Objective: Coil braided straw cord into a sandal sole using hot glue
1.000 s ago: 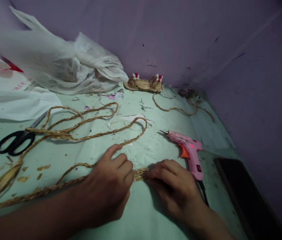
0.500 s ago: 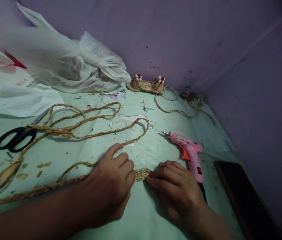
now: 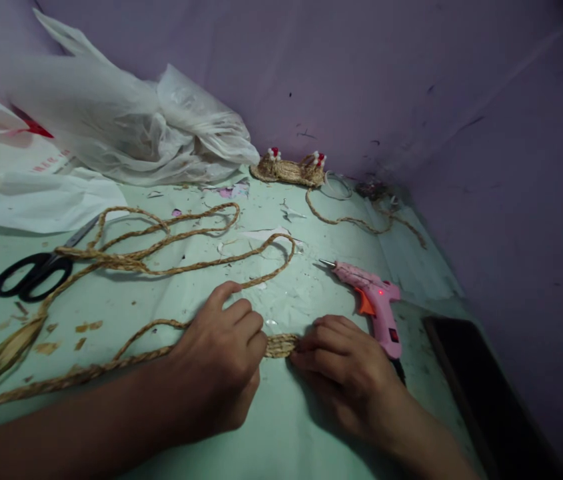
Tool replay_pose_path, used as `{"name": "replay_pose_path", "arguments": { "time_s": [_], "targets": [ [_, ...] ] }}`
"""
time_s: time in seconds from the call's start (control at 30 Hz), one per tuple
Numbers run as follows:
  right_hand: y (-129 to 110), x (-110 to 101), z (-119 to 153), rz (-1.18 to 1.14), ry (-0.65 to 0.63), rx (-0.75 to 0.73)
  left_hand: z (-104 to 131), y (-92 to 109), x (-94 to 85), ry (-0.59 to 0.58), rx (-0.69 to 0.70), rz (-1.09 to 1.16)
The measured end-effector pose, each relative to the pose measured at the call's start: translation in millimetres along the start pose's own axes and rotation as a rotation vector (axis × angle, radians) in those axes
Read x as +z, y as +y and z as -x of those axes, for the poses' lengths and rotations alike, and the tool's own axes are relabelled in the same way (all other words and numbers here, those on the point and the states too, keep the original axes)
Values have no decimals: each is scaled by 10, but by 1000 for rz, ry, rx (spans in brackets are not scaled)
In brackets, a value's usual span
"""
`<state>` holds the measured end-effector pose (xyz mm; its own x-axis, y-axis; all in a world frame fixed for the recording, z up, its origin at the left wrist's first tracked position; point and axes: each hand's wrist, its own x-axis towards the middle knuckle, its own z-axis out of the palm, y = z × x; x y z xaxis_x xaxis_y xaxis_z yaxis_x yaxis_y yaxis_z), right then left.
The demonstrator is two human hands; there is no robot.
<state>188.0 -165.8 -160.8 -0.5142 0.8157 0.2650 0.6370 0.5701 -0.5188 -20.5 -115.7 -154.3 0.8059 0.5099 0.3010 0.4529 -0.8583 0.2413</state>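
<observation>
A small flat strip of tan braided rope (image 3: 281, 346) lies on the table between my hands. My left hand (image 3: 228, 353) is closed over its left end, the index finger reaching toward the loose rope. Closed at the strip's right end is my right hand (image 3: 348, 363), thumb and fingertips pinching it. Both ends of the strip are hidden under my fingers. From the left hand a long twisted rope (image 3: 221, 262) runs in loops across the table to the left. A pink glue gun (image 3: 374, 293) with an orange trigger and a lit red light lies beyond my right hand.
Black-handled scissors (image 3: 36, 277) lie at left, partly under the rope. White plastic bags (image 3: 126, 127) are heaped against the purple wall. At the back stands a woven rope piece with red and white beads (image 3: 288, 171). A dark flat object (image 3: 481, 393) lies at right.
The view has shifted slightly. My hands keep the same grip on the braided strip, and nothing else has visibly moved.
</observation>
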Motion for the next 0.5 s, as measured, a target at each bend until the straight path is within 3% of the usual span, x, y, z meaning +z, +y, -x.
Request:
{"name": "replay_pose_path", "arguments": {
  "time_s": [0.23,0.33,0.37,0.43,0.5],
  "targets": [
    [-99,-81,-29,-2,-41,57,-1,-4,21,16,10,-7],
    [-91,-241,17,17,38,109,-4,-9,35,52,28,-9],
    [-62,-312,49,65,112,176,-4,-10,35,52,28,-9],
    [28,-456,125,261,264,458,-4,-10,28,46,36,-19],
    [132,-572,198,464,262,831,-3,-6,15,40,47,-50]
  ]
}}
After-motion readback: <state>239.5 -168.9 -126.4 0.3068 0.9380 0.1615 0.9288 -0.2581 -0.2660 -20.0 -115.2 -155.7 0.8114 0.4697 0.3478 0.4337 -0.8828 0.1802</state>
